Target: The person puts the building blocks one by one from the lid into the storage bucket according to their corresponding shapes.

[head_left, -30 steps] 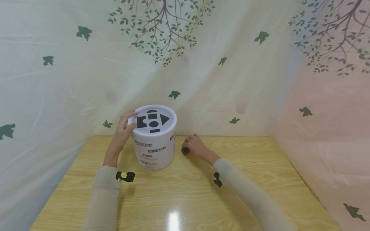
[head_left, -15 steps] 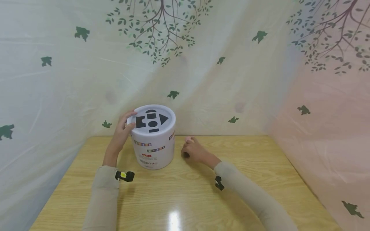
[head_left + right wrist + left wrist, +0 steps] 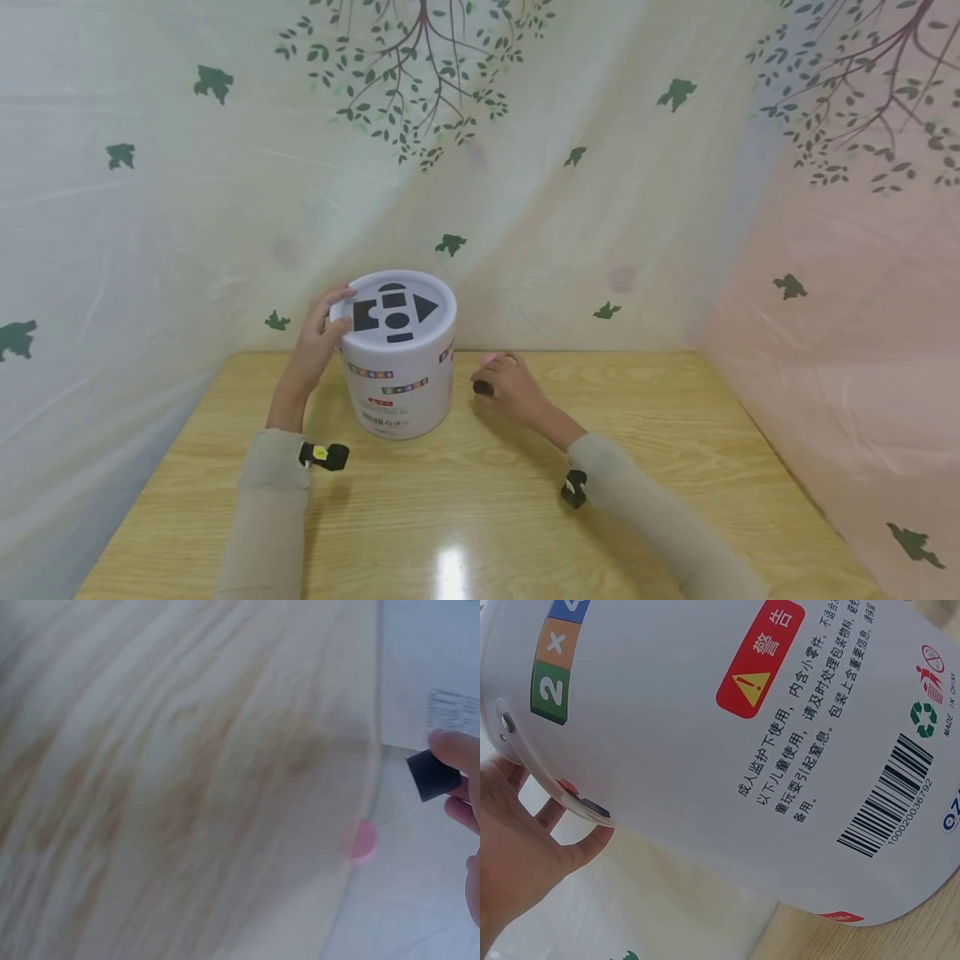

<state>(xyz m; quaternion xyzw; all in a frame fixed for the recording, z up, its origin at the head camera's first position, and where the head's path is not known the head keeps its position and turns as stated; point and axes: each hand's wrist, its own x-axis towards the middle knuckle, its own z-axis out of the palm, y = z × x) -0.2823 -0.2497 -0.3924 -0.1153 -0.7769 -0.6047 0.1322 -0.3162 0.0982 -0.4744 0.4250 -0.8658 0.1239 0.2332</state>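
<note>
Sleeves with small wrist cameras lie nearest on the table (image 3: 480, 517). Beyond them, the tub (image 3: 399, 358) stands upright on the table, white, with black shape slots in its lid (image 3: 394, 312). The left hand (image 3: 318, 337) rests at the tub's left side, fingers curled over the lid's rim, gripping it. Just right of the tub, not touching it, the right hand (image 3: 510, 387) pinches a small black block (image 3: 483, 387) between its fingertips, close above the table. A pink piece (image 3: 358, 840) lies behind the right hand, near the curtain (image 3: 525, 167).
</note>
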